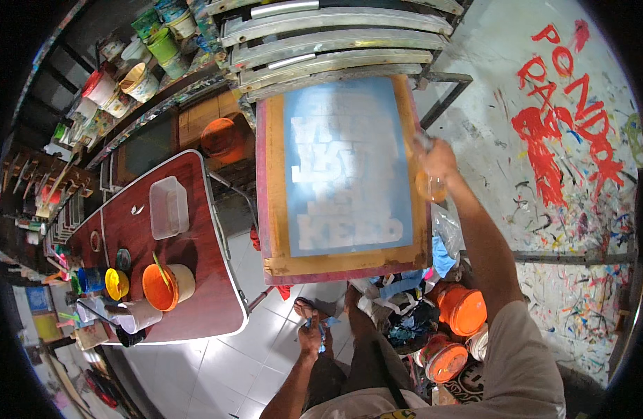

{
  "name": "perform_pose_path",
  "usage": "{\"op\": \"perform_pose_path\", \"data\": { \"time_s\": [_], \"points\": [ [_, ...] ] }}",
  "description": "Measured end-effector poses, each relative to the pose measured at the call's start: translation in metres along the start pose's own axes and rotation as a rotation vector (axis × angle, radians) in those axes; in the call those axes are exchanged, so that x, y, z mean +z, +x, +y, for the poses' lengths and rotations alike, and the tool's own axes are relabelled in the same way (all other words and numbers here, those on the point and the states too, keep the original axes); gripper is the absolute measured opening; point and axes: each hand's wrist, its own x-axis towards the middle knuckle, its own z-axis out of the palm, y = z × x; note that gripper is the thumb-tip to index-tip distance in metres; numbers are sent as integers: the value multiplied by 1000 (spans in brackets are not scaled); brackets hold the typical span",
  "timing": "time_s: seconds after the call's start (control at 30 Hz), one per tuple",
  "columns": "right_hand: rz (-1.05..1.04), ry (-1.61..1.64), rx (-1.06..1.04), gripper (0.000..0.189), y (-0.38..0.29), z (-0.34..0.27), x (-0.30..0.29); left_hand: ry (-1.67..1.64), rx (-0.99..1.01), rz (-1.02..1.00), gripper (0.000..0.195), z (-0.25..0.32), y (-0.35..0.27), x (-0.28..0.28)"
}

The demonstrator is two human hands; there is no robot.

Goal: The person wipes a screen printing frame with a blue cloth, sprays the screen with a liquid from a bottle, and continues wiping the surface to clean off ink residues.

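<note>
Before me lies a screen-printing frame (347, 178) with tan tape borders, a blue emulsion area and pale block lettering. My right hand (437, 158) grips the neck of a spray bottle (431, 187) with orange-yellow liquid, at the frame's right edge. Low in front of my legs, my left hand (312, 335) is closed on a crumpled blue cloth (323, 335).
Metal-edged screens (337, 39) are racked above the frame. On the left, a dark red table (195, 288) holds an orange paint tub (161, 287) and a clear plastic container (169, 208). Orange-lidded buckets (461, 310) and a heap of rags (405, 314) sit at lower right.
</note>
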Motion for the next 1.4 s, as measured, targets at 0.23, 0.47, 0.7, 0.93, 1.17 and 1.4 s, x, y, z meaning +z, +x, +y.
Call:
{"op": "perform_pose_path", "data": {
  "time_s": [0.23,0.47,0.7,0.93,1.17,1.4],
  "points": [
    [-69,33,-314,36,-173,-13,48,52,71,-15,65,5,-24,-15],
    [-91,40,-645,35,-290,-102,96,-44,49,-13,55,2,-33,-37],
    [-408,686,-896,46,-359,-275,186,-550,571,43,47,-116,9,-51],
    [-329,937,-1134,56,-391,-347,288,-447,585,-131,61,-105,-21,-69],
    [-286,778,-1025,80,-388,-346,312,-365,611,-215,67,-62,-43,-72],
    [-433,533,-737,78,-390,-260,200,-806,377,-419,69,-30,-39,-69]
  ]
}}
